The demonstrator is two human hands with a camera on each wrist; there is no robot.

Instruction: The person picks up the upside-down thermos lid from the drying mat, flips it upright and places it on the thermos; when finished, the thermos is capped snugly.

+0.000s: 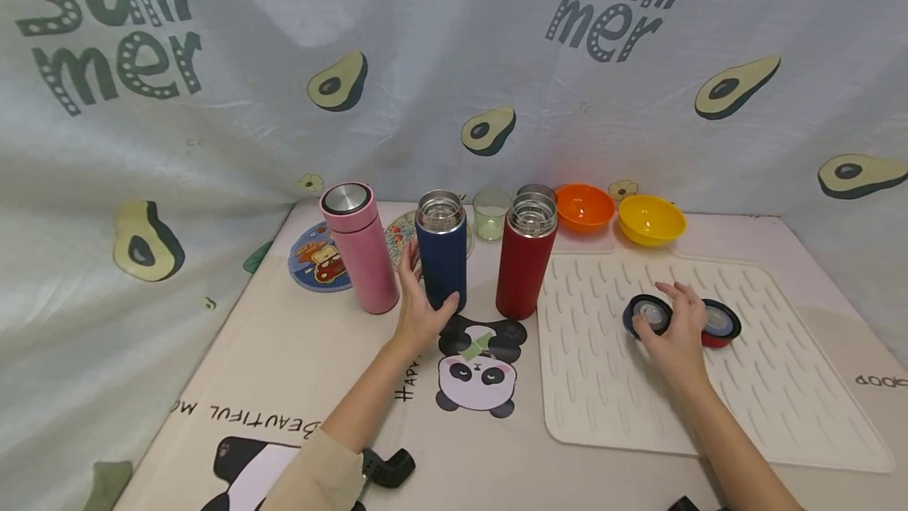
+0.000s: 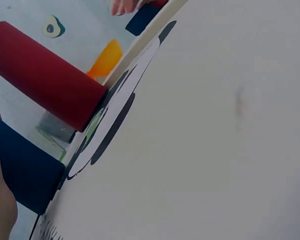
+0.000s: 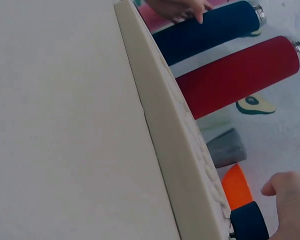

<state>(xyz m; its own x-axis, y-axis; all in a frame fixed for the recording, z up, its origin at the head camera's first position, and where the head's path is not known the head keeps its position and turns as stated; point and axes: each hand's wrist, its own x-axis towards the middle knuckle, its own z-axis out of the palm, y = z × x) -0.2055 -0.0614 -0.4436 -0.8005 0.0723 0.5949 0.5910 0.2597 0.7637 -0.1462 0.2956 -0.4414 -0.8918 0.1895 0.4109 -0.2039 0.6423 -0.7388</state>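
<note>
A blue thermos bottle (image 1: pixel 443 259) stands upright without its lid. My left hand (image 1: pixel 420 318) holds it low down, thumb across the front and fingers round its left side. To its right is an open red thermos bottle (image 1: pixel 523 266). On the mat (image 1: pixel 610 400) lie a blue lid (image 1: pixel 651 314) and a red lid (image 1: pixel 720 324), both with their undersides up. My right hand (image 1: pixel 677 341) is over the blue lid, its thumb overlapping the rim. In the right wrist view, its fingers stand apart from the blue lid (image 3: pixel 249 221).
A pink thermos bottle (image 1: pixel 360 251) with its lid on stands left of the blue one. Behind are a glass (image 1: pixel 491 219), an orange bowl (image 1: pixel 585 210) and a yellow bowl (image 1: pixel 651 221). A round coaster (image 1: pixel 315 266) lies at back left. A printed curtain hangs behind the table.
</note>
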